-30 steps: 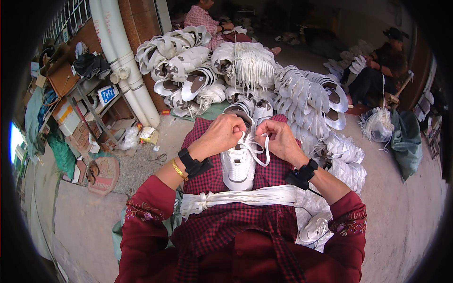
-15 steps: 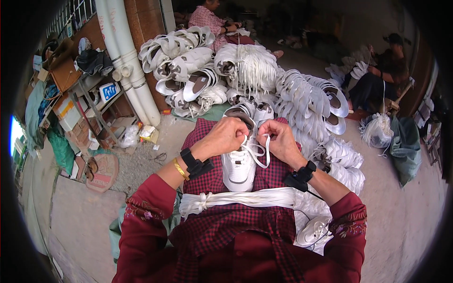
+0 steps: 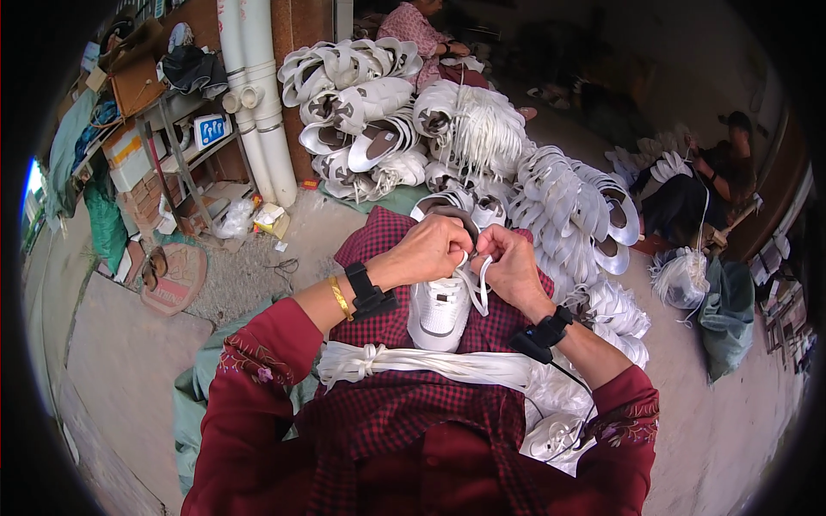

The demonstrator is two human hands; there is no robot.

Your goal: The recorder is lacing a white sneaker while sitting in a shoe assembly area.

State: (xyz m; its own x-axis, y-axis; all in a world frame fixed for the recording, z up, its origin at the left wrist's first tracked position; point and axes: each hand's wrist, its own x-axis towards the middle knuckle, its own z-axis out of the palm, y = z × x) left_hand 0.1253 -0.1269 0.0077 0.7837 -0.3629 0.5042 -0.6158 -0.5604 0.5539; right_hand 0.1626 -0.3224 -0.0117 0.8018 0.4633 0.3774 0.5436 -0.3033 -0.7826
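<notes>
A white sneaker [image 3: 437, 315] rests on my checked apron, its toe toward me. My left hand [image 3: 436, 248] is closed at the upper eyelets, pinching the white shoelace near the tongue. Close beside it, my right hand [image 3: 509, 265] pinches the same shoelace [image 3: 482, 291], and a loop of it hangs down over the shoe's right side. Fingers cover the shoe's upper lacing. Across my lap below the toe lies a knotted bundle of white laces [image 3: 413, 365].
Piled shoe uppers [image 3: 559, 193] stand beyond my knees and to the right. Another white sneaker [image 3: 551, 437] lies by my right side. Left are a cluttered shelf [image 3: 185, 159] and white pipes [image 3: 258, 112]. Two people work farther back; a green sack [image 3: 725, 314] stands right.
My hands have drawn closer together over the lacing, and the lace loop has narrowed. The whole view has shifted slightly and tilted.
</notes>
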